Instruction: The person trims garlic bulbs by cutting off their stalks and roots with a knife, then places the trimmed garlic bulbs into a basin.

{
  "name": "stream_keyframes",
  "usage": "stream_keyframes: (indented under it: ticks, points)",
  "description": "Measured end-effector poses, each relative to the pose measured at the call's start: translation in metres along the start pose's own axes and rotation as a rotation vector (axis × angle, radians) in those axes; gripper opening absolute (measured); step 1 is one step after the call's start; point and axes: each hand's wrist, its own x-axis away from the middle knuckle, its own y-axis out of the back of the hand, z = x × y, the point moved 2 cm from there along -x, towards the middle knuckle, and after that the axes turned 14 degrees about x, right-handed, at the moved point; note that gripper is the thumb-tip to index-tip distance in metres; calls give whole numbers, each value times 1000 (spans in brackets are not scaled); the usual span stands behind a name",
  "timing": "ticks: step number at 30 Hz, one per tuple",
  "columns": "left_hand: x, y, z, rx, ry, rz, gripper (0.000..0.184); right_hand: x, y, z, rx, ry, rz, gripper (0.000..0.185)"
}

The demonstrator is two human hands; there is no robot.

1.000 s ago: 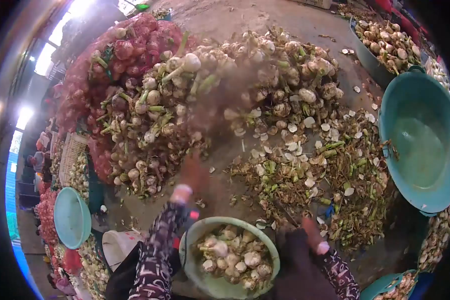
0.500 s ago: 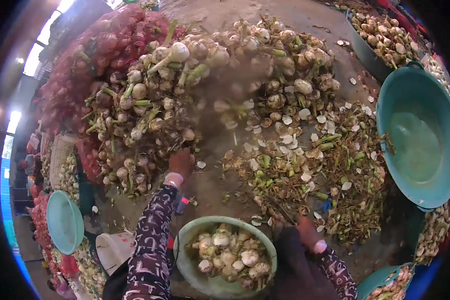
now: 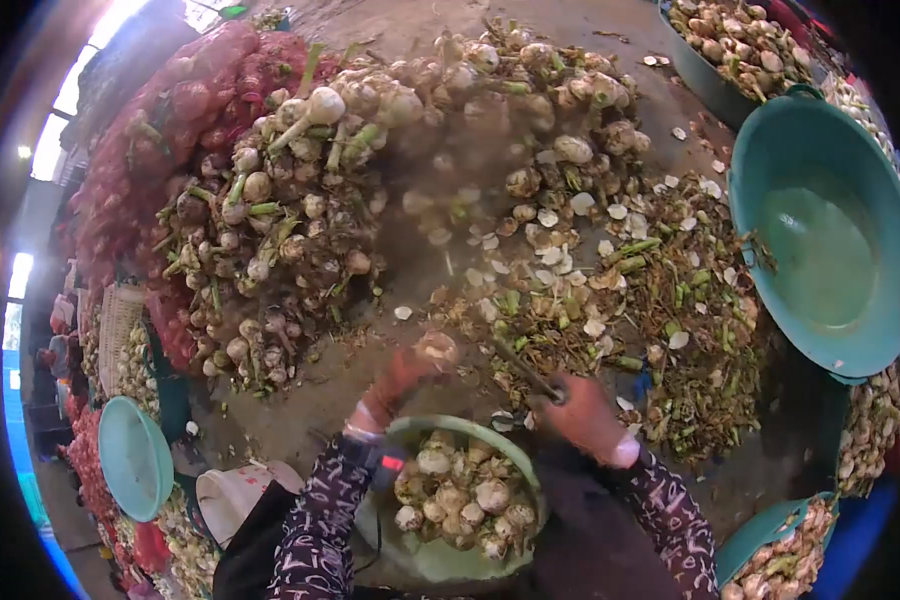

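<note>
My left hand (image 3: 407, 373) is closed round a garlic bulb (image 3: 437, 350), just above the rim of a pale green basin (image 3: 523, 462) that holds trimmed bulbs. To its right, my right hand (image 3: 582, 415) grips the handle of a knife (image 3: 526, 368), whose blade points up and to the left over the scraps. Beyond my hands lies a large heap of untrimmed garlic (image 3: 310, 190) with stems and roots. Cut stems, roots and pale skins form a scrap pile (image 3: 670, 320) at the right.
A large teal tub (image 3: 820, 240) stands at the right, with a tub of bulbs (image 3: 710, 75) behind it. Red mesh sacks (image 3: 150, 170) lie at the upper left. A light teal basin (image 3: 135, 458) and a white bucket (image 3: 235, 500) are at the left.
My left hand has moved back from the heap's edge toward the basin and now holds a bulb. My right hand has risen with the knife, up and to the left.
</note>
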Motion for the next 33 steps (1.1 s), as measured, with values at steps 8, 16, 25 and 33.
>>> stream_keyframes:
  ticks: [8,16,25,33]
  points:
    - [29,-65,-5,-394,-286,101,34,4,9,63,350,395,-99,30]
    - [48,-84,5,-416,-276,19,40,-8,-14,5,250,466,-218,29]
    - [27,-99,-38,-475,-402,-200,40,-6,18,-59,356,-143,-123,41]
    - [35,-77,22,959,-157,-399,30,-12,-17,-41,-35,-14,-159,34]
